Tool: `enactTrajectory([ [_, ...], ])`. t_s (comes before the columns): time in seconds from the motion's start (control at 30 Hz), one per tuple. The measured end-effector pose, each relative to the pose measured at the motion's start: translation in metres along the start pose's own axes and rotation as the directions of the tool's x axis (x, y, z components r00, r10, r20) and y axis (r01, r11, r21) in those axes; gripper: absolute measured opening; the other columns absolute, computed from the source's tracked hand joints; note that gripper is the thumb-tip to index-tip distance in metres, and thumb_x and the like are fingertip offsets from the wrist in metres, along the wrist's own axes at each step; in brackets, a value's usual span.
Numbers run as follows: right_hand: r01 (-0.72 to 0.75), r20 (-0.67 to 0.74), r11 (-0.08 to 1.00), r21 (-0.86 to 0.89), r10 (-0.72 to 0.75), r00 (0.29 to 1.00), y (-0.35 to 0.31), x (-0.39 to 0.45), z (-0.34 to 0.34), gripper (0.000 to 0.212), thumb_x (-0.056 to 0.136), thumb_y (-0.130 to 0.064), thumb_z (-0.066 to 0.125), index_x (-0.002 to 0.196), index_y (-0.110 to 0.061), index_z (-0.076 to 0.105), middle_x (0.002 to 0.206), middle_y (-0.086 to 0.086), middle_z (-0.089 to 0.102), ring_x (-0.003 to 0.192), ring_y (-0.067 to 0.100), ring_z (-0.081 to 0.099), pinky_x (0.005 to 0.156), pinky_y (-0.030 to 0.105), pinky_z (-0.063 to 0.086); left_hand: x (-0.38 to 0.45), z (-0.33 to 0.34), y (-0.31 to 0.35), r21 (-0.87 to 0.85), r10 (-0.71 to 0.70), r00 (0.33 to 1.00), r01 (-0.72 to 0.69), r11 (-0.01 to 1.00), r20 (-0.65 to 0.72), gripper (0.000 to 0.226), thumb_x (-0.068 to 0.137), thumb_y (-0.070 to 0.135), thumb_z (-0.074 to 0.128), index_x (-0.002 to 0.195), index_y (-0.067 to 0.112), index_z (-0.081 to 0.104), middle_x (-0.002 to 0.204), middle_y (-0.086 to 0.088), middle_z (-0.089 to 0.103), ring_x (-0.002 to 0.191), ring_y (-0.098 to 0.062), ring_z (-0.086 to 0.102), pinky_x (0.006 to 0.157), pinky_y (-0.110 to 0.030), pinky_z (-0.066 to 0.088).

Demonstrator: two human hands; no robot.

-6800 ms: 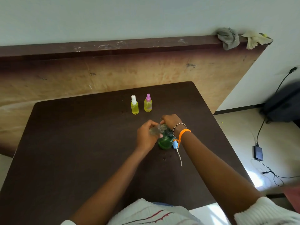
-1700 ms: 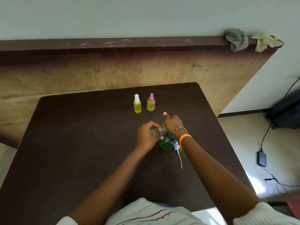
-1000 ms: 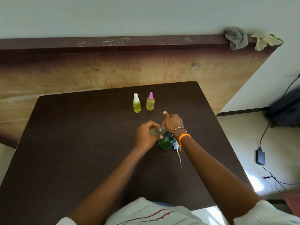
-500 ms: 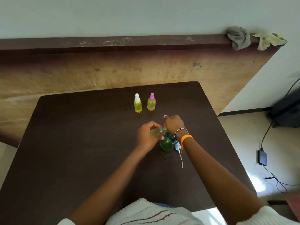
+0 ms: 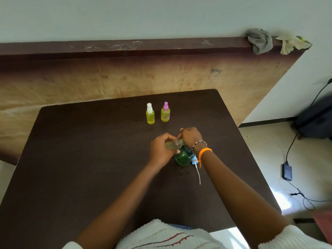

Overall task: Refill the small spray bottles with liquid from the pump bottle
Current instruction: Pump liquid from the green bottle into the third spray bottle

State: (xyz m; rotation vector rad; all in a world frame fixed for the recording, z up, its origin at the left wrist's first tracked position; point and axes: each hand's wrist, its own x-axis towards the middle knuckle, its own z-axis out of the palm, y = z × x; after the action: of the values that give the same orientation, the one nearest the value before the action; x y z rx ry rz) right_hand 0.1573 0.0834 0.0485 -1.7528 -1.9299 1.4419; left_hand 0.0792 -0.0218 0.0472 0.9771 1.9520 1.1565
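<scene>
Right index finger now lowered, earlier raised. No legible labels. Left hand (image 5: 160, 150) gripping tilted clear spray bottle (image 5: 173, 144); right hand (image 5: 191, 137) curled over green pump bottle (image 5: 183, 158). Two filled spray bottles (image 5: 150, 115) upright behind, on dark table (image 5: 80, 159); rags (image 5: 260, 43) on wall ledge.

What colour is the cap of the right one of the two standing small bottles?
Pink-purple cap, seen in the head view.
</scene>
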Motion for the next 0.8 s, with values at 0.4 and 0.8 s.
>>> enactTrajectory([
  [0.4,-0.047,0.069,0.998,0.044,0.044,0.997,-0.0044,-0.0031,-0.0029,0.035,0.095,-0.027,0.049,0.097,-0.001,0.072,0.095,0.013,0.066,0.086,0.023,0.054,0.074,0.027,0.036,-0.0002,-0.0018,0.0071,0.028,0.018,1.0,-0.018,0.999,-0.013,0.035,0.055,0.002,0.083,0.084,0.014,0.067,0.081,0.004,0.065,0.074,-0.012,0.058,0.066,-0.022,0.045],
  [0.8,-0.146,-0.009,0.983,-0.113,0.146,0.989,-0.0071,-0.0014,-0.0023,0.054,0.092,-0.039,0.05,0.131,-0.001,0.051,0.134,0.021,0.053,0.12,0.038,0.052,0.096,0.039,0.043,-0.0006,-0.0025,0.0057,0.031,-0.001,1.0,0.001,1.0,-0.008,0.033,0.057,0.002,0.082,0.083,0.015,0.066,0.082,0.004,0.065,0.075,-0.011,0.058,0.062,-0.016,0.042],
])
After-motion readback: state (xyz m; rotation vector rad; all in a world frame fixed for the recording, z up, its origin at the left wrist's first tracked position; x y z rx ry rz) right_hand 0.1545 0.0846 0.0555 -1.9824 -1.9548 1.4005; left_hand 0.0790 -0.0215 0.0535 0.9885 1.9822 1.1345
